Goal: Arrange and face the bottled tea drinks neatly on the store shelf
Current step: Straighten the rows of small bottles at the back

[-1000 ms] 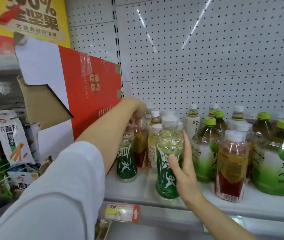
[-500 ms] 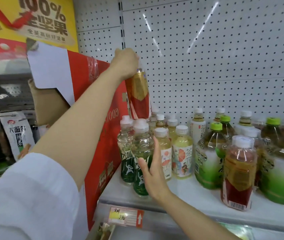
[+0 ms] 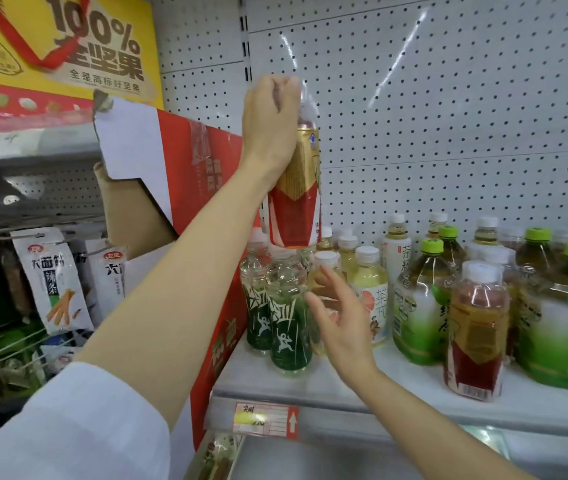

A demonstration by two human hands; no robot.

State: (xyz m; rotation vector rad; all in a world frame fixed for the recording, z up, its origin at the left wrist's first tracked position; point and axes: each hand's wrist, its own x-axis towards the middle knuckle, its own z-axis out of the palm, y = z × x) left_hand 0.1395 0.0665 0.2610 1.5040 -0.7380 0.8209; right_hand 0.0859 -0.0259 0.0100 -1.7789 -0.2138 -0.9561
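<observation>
A: Two hands work at a white store shelf (image 3: 344, 386) of bottled tea. What is each doing?

B: The left hand (image 3: 270, 126) is clenched around the neck of a red-and-gold tea bottle (image 3: 296, 199), which hangs upright in the air above the bottles at the shelf's left end. The right hand (image 3: 339, 323) is released, fingers spread, just beside a green-labelled bottle (image 3: 287, 323) near the front edge; whether it touches the bottle cannot be told.

A: Which step does that seem to be?

B: Likely moving the lifted bottle to its own kind. A matching red-labelled bottle (image 3: 476, 334) stands further right, near the front edge, so the next move probably calls for carrying the held bottle right, over the caps, and setting it down label forward.

A: How much room is there?

B: Little on the left: a red carton (image 3: 203, 188) closes off that end, and the bottles crowd together. Bare shelf shows along the front, between the green-labelled bottle and the red-labelled one. Large green-capped bottles (image 3: 417, 306) stand behind that gap. The pegboard back wall (image 3: 448, 116) leaves open air above.
</observation>
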